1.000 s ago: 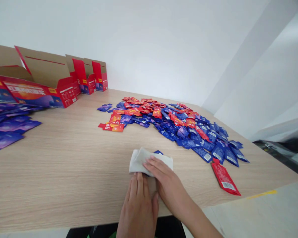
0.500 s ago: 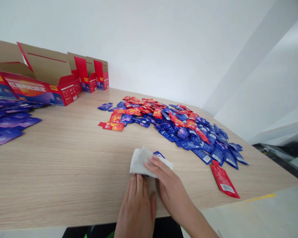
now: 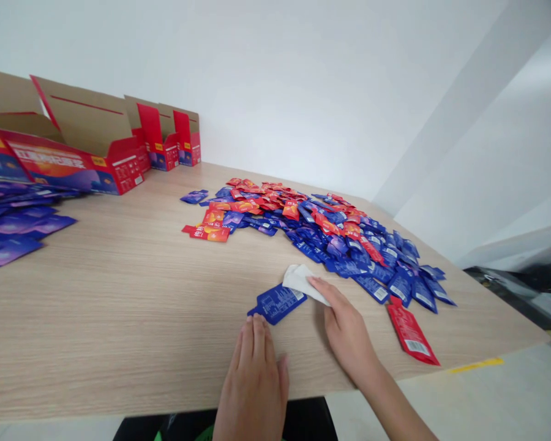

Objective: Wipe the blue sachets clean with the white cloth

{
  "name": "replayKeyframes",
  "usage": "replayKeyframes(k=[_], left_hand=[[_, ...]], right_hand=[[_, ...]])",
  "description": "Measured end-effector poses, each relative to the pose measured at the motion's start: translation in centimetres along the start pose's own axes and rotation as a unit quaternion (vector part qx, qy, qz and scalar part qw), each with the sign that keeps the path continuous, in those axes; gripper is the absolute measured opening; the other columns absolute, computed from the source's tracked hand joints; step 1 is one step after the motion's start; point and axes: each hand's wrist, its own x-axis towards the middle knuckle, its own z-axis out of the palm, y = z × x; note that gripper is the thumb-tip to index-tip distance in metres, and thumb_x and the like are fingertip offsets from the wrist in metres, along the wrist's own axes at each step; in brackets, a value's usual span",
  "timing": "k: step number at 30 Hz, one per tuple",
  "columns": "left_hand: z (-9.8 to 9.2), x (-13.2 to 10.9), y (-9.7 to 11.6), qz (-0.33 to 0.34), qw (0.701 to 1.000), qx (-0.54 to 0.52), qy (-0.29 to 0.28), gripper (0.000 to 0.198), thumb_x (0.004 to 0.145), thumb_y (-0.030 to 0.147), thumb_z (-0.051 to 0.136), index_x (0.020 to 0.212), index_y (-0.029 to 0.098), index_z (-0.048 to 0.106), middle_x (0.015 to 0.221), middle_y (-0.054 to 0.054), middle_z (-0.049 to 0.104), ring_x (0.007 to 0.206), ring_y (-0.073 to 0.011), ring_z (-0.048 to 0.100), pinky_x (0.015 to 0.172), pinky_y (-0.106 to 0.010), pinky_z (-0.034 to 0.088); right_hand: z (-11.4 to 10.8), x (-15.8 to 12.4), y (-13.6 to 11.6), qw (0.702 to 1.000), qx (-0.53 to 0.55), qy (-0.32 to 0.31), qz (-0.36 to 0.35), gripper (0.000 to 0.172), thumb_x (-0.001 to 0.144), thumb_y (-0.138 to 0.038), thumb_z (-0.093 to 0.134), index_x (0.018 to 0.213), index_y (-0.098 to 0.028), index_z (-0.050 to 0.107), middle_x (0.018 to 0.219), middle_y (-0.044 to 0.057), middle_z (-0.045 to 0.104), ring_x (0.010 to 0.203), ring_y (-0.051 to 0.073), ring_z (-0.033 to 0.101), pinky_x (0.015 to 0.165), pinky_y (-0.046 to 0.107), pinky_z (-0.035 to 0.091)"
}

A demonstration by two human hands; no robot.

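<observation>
A blue sachet [image 3: 278,304] lies on the table with its printed back and barcode facing up. My left hand [image 3: 256,373] rests flat, fingers stretched out, its fingertips pressing on the sachet's near left corner. A folded white cloth [image 3: 303,282] is under the fingers of my right hand [image 3: 346,327], which grips it by its right side. The cloth's left edge meets the barcode end of the sachet. Just beyond the right hand spreads a heap of blue and red sachets [image 3: 330,236].
Red cardboard boxes [image 3: 73,162] with raised flaps stand at the back left. More blue sachets [image 3: 22,223] are layered in front of them. A single red sachet [image 3: 412,334] lies near the table's right front edge. A white wall [image 3: 284,86] rises behind the table.
My right hand has moved right with the white cloth, uncovering the blue sachet beneath. My left hand has stayed nearly in place.
</observation>
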Motion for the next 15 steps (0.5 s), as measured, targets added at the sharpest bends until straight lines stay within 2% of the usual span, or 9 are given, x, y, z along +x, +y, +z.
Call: replayKeyframes(k=[2,4,6,8,10,13,15], left_hand=[[0.1,-0.2,-0.2,0.003,1.000,-0.013,-0.014,0.048,0.096,0.026,0.054,0.136,0.001,0.059,0.138,-0.021,0.069,0.128,-0.0291,0.066,0.102,-0.035,0.060],[0.0,-0.1,-0.3,0.003,0.999,-0.026,-0.042,0.046,0.096,0.025,0.054,0.136,0.004,0.060,0.135,-0.019,0.070,0.125,-0.0285,0.068,0.102,-0.036,0.060],[-0.2,0.1,-0.4,0.000,0.998,-0.029,-0.056,0.042,0.097,0.025,0.052,0.133,0.005,0.062,0.131,-0.018,0.073,0.121,-0.0284,0.070,0.100,-0.037,0.061],[-0.5,0.3,-0.3,0.003,0.999,-0.016,-0.046,0.043,0.098,0.026,0.048,0.131,0.003,0.064,0.130,-0.019,0.074,0.121,-0.0293,0.070,0.098,-0.038,0.062],[-0.6,0.5,-0.2,0.008,1.000,0.001,-0.028,0.046,0.100,0.028,0.045,0.132,0.000,0.063,0.132,-0.020,0.073,0.123,-0.0299,0.069,0.098,-0.038,0.063],[-0.4,0.5,0.0,0.003,1.000,0.011,-0.021,0.047,0.101,0.028,0.042,0.133,0.000,0.064,0.133,-0.019,0.073,0.124,-0.0281,0.069,0.100,-0.035,0.062],[-0.1,0.4,0.1,-0.001,1.000,0.015,-0.020,0.048,0.101,0.029,0.043,0.133,0.000,0.064,0.134,-0.019,0.073,0.124,-0.0284,0.069,0.101,-0.035,0.061]], right_hand=[[0.9,-0.1,-2.6,0.997,0.042,-0.020,-0.055,0.071,0.093,0.002,0.038,0.154,-0.028,0.056,0.159,0.004,0.056,0.150,0.020,0.048,0.126,0.048,0.040],[2.1,-0.1,-4.6,0.988,0.063,-0.075,-0.116,0.072,0.091,0.003,0.040,0.154,-0.029,0.056,0.161,0.003,0.054,0.153,0.019,0.044,0.127,0.046,0.039],[3.3,0.1,-5.2,0.980,0.063,-0.114,-0.150,0.075,0.087,0.006,0.043,0.152,-0.026,0.058,0.159,0.004,0.057,0.153,0.019,0.044,0.127,0.045,0.038],[3.8,0.4,-4.0,0.982,0.048,-0.114,-0.140,0.078,0.082,0.009,0.042,0.151,-0.024,0.060,0.158,0.005,0.057,0.153,0.020,0.044,0.128,0.047,0.036],[3.4,0.7,-1.5,0.991,0.021,-0.092,-0.092,0.082,0.079,0.011,0.039,0.151,-0.024,0.059,0.158,0.007,0.057,0.152,0.020,0.046,0.129,0.049,0.035],[1.7,1.0,2.4,0.998,-0.030,-0.048,-0.012,0.082,0.078,0.011,0.039,0.150,-0.022,0.061,0.155,0.009,0.060,0.149,0.022,0.051,0.127,0.051,0.037],[0.6,1.2,3.8,0.998,-0.052,-0.035,0.011,0.079,0.077,0.010,0.039,0.147,-0.020,0.064,0.152,0.011,0.062,0.146,0.025,0.054,0.126,0.054,0.039]])
